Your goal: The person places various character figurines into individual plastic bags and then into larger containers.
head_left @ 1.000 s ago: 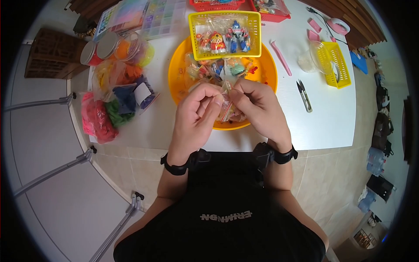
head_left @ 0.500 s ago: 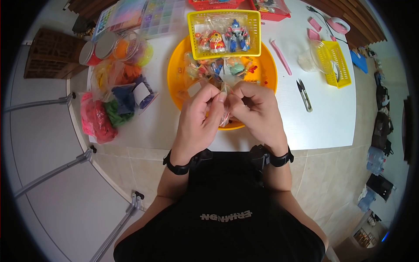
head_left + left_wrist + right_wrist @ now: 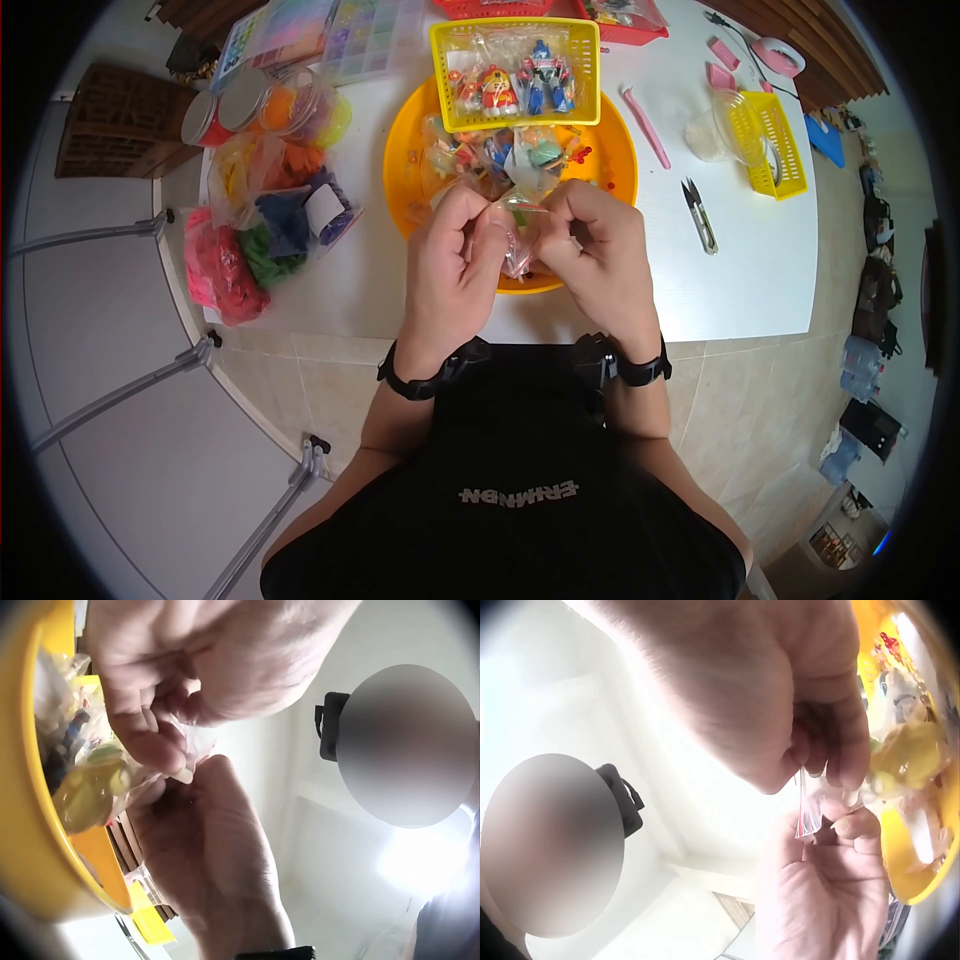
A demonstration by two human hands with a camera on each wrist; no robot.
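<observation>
Both hands meet over the near side of a round orange-yellow basin [image 3: 398, 165]. Between them is a small clear zip bag [image 3: 517, 255], its red seal line showing in the right wrist view. My left hand [image 3: 452, 275] pinches one side of the bag between thumb and fingers. Opposite it, my right hand [image 3: 603, 265] pinches the other side near the top, with fingers curled. The fingers hide much of the bag. Behind the hands, several bagged small toys lie in the basin, among them a translucent yellow piece [image 3: 911, 759].
A yellow basket [image 3: 515, 126] with bagged figures sits over the basin's far rim. Thread snips [image 3: 700, 215] and a pink tool [image 3: 647, 128] lie to the right, near another yellow basket [image 3: 785, 188]. Jars [image 3: 203, 122] and bags of coloured material [image 3: 225, 265] stand left.
The hands stay over the basin and keep hold of the bag. The fingertips have shifted along its top, and the bag's upper edge with a red line now shows stretched between them.
</observation>
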